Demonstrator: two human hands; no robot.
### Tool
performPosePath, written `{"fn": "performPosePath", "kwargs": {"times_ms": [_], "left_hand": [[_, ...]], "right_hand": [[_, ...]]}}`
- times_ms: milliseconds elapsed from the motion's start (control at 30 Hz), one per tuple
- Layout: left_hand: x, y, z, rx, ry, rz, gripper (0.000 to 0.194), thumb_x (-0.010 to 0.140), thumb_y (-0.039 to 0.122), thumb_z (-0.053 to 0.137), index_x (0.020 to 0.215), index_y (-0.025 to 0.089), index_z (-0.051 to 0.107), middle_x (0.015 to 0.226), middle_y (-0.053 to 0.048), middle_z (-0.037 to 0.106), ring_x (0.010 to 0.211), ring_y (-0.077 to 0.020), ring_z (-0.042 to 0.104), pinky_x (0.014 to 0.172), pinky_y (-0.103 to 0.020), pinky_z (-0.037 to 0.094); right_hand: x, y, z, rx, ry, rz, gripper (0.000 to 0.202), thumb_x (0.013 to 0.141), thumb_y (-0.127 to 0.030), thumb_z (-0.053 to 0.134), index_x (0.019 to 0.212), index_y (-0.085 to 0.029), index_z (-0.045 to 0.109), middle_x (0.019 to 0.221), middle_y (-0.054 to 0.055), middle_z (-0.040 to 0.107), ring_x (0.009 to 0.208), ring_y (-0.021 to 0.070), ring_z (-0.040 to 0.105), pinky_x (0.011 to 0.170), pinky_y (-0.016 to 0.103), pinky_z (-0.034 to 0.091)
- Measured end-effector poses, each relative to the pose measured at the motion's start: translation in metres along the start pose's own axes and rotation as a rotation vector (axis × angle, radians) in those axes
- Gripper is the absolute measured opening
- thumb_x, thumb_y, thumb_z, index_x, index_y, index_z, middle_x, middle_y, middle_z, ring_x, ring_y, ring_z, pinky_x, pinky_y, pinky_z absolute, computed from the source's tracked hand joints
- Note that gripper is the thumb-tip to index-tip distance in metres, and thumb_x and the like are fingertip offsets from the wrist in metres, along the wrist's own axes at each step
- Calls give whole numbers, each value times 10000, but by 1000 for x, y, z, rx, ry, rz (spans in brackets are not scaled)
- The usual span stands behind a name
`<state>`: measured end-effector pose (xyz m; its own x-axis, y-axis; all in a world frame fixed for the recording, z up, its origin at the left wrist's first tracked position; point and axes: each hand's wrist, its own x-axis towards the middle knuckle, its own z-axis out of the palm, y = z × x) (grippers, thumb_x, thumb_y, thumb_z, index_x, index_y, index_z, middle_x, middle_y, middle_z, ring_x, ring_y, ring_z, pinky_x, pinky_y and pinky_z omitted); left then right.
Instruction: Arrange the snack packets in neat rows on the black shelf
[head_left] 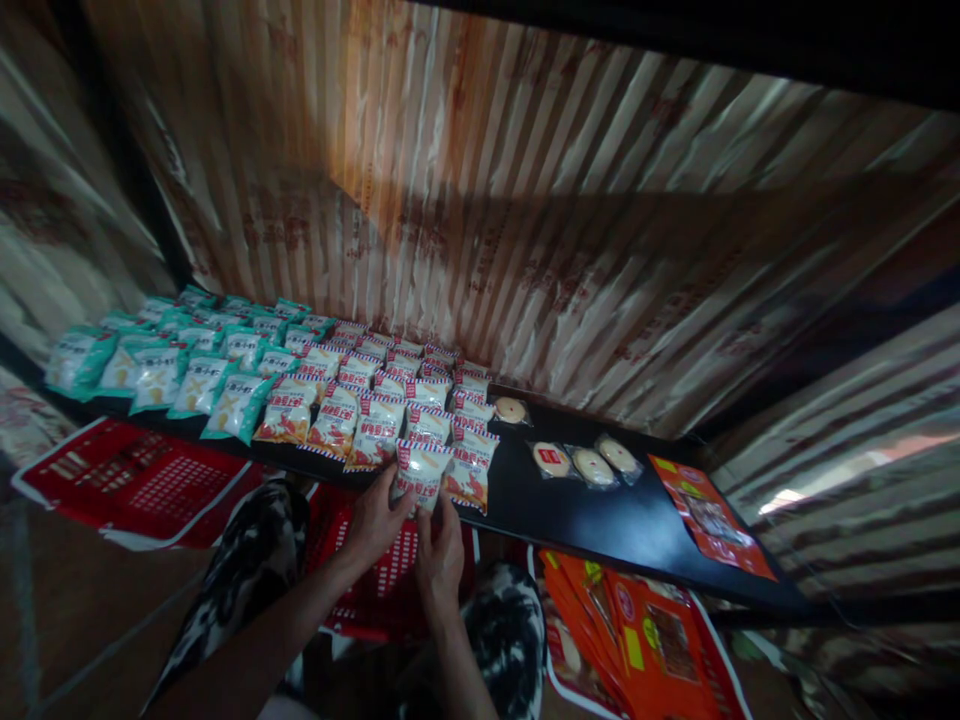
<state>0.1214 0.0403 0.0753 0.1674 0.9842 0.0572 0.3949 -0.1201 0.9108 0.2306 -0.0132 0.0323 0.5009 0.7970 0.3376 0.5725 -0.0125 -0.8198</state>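
Observation:
Both of my hands hold one white snack bag (422, 474) with a striped top edge, at the front of a black shelf (555, 510). My left hand (379, 518) grips its left side, and my right hand (441, 545) pinches its lower right edge. Behind and beside it stand rows of similar white and red bags (376, 430). Farther left are rows of teal and white bags (238, 405). Round wrapped pastries (551, 460) lie to the right of the rows, and an orange packet (709, 515) lies flat near the shelf's right end.
Below the shelf, a red basket (135, 480) sits at the left and another (375, 585) between my knees. A third basket (731, 680) at the right holds orange packets (645, 640). Corrugated sheeting (480, 200) rises behind the shelf.

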Motion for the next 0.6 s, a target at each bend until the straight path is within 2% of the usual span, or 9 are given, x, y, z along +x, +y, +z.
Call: {"fn": "performPosePath", "kwargs": {"times_ms": [300, 467, 600], "left_hand": [[4, -8, 2, 48, -24, -10, 554, 800, 350, 477, 1289, 96, 425, 1309, -150, 516, 1201, -222, 497, 990, -357, 399], [7, -2, 0, 64, -25, -11, 528, 797, 309, 484, 1293, 137, 430, 1311, -124, 521, 1195, -220, 503, 987, -360, 399], [8, 4, -1, 112, -53, -23, 545, 813, 316, 449, 1319, 122, 395, 1341, -134, 487, 1218, -223, 479, 999, -362, 384]], "right_hand": [[2, 3, 4, 2, 9, 6, 524, 842, -457, 427, 1223, -108, 511, 1190, 174, 593, 1097, 267, 556, 912, 419, 443], [7, 0, 4, -9, -6, 58, 554, 834, -480, 423, 1218, -94, 522, 1203, 190, 584, 1113, 279, 553, 920, 424, 444], [11, -1, 2, 0, -15, 64, 566, 825, -489, 434, 1220, -94, 525, 1204, 191, 585, 1118, 281, 556, 920, 424, 450]]}}
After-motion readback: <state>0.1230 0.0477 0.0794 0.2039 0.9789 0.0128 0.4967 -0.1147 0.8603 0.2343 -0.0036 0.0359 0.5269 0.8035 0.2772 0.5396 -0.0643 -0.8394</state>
